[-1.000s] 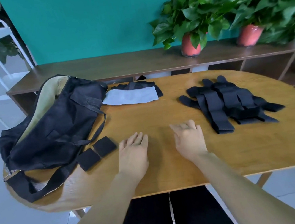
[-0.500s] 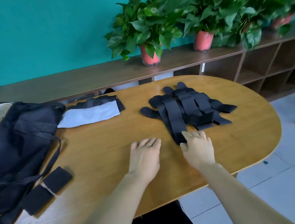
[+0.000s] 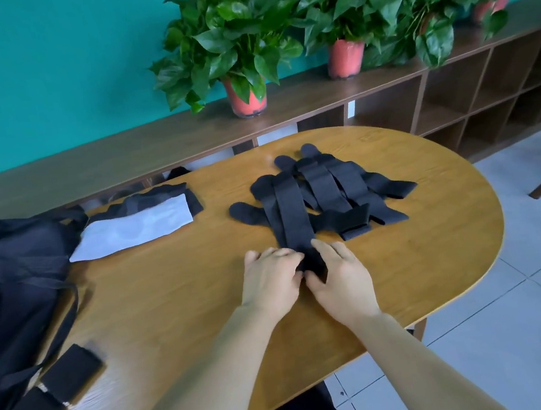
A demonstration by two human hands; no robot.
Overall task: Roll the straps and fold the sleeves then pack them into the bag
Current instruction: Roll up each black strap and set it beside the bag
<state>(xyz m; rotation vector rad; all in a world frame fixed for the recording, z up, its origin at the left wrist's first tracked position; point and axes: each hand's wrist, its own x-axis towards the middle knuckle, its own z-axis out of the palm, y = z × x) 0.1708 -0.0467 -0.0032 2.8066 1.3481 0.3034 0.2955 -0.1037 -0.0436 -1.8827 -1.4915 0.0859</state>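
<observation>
A pile of several black straps (image 3: pixel 325 194) lies on the wooden table (image 3: pixel 172 302), right of centre. One long strap (image 3: pixel 292 215) reaches toward me, and both hands pinch its near end. My left hand (image 3: pixel 270 281) holds it from the left and my right hand (image 3: pixel 341 278) from the right, thumbs meeting at the strap's tip. A white sleeve (image 3: pixel 136 230) lies flat on a black sleeve (image 3: pixel 159 198) at the back left. The black bag (image 3: pixel 9 277) slumps at the table's left end.
Two black pads (image 3: pixel 69 367) on the bag's strap lie near the front left edge. Behind the table runs a low wooden shelf (image 3: pixel 453 93) carrying potted plants (image 3: pixel 237 55). The table's rounded right end borders tiled floor (image 3: pixel 530 309).
The view swung right. Both hands moved forward from lying flat on the table to the strap pile, and they now pinch the near end of one strap.
</observation>
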